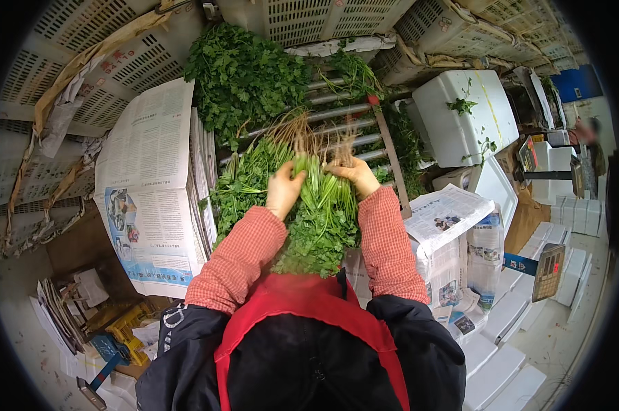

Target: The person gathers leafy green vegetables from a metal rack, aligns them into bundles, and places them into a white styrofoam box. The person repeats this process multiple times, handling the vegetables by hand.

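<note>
My left hand (284, 189) holds pale stems of leafy greens, probably coriander, near their roots. My right hand (357, 173) grips the root end of the same bunch (322, 221), whose leaves hang towards my red apron (309, 295). Thin brown roots (294, 128) spread above both hands over a rack of metal bars (340, 111). More greens (242, 177) lie left of my left hand, stems towards the roots. A large leafy heap (248, 72) sits farther back on the left. The palms and some fingertips are hidden.
A thick newspaper stack (145, 190) stands at left, more newspapers (448, 216) at right. A white foam box (463, 118) with stray sprigs stands back right. Plastic crates (309, 20) line the back. Digital scales (548, 272) and foam boxes fill the right side. A blurred person (589, 136) is far right.
</note>
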`<state>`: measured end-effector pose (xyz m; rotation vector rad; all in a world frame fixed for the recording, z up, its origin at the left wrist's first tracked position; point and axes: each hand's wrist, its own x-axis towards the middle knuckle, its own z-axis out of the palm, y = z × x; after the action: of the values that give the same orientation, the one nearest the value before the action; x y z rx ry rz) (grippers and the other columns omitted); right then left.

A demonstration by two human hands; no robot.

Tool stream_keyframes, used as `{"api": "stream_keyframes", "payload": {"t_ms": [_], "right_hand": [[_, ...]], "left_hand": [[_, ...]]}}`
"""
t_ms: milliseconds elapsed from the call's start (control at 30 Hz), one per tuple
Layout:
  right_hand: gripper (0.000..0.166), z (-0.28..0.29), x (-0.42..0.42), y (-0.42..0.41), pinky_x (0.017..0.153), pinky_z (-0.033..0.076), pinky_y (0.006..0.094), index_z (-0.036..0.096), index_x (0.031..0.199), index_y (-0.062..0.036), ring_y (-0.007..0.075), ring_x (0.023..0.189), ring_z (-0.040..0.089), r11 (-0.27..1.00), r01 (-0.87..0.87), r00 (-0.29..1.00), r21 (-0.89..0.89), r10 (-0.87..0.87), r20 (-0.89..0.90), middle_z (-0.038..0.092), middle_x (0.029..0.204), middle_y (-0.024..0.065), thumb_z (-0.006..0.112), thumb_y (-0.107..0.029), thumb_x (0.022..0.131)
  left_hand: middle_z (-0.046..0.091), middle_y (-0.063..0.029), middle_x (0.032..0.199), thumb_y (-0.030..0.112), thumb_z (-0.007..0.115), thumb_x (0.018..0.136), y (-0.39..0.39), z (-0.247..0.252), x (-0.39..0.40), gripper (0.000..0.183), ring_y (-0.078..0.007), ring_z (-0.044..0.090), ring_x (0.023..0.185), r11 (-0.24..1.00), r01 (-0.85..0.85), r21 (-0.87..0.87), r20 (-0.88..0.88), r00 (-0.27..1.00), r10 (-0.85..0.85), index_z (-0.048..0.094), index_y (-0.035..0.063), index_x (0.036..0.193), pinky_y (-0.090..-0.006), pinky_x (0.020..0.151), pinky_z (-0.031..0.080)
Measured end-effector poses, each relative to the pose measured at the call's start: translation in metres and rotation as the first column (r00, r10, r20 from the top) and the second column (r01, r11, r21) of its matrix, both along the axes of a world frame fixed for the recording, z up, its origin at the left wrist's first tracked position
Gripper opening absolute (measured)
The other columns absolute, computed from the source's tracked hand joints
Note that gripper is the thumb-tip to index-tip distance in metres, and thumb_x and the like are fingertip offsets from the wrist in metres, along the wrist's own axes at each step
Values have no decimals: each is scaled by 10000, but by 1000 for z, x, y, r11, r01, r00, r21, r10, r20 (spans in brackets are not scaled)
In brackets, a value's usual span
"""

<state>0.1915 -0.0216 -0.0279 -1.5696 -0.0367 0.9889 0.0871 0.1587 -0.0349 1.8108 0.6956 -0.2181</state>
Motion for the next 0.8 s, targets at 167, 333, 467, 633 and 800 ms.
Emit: {"api": "stream_keyframes", "payload": {"t_ms": [167,333,467,633,800], "right_hand": [[326,-25,-21,-26,815,536,389,550,1089,86,269,975,630,833,419,900,361,-329,-285,634,1037,195,589,-116,836],[261,-29,-21,-12,722,555,372,563,1078,55,240,824,656,819,476,873,320,-395,-288,653,938,169,569,-101,868],[217,-12,-25,-9,717,534,332,606,1019,35,201,809,645,868,407,913,283,-383,-140,666,892,124,584,-118,867],[195,-4,-33,-13,710,503,286,626,983,18,172,777,626,832,475,880,288,-455,-137,667,880,94,576,-135,873],[236,-24,-30,-15,758,464,261,626,1001,9,145,827,600,824,556,831,114,-550,-79,655,963,71,672,-112,804]], "left_hand": [[660,-132,929,201,599,867,38,-2,-16,386,-212,631,789,976,-73,206,-100,990,95,517,-31,1165,-315,716,495],[553,-176,1179,105,552,865,10,5,-4,405,-266,554,1076,723,-108,682,461,831,-311,472,3,1249,-382,936,458],[511,-171,1276,63,493,889,-36,18,26,394,-274,513,1166,977,177,123,448,868,-214,454,33,1280,-370,997,414],[597,-195,1120,49,490,889,-38,-12,30,408,-270,628,915,927,142,346,323,910,-260,421,1,1289,-343,815,522],[629,-177,874,97,526,859,-55,2,44,552,-286,599,661,751,511,417,-65,841,-537,321,39,1368,-391,635,495]]}}
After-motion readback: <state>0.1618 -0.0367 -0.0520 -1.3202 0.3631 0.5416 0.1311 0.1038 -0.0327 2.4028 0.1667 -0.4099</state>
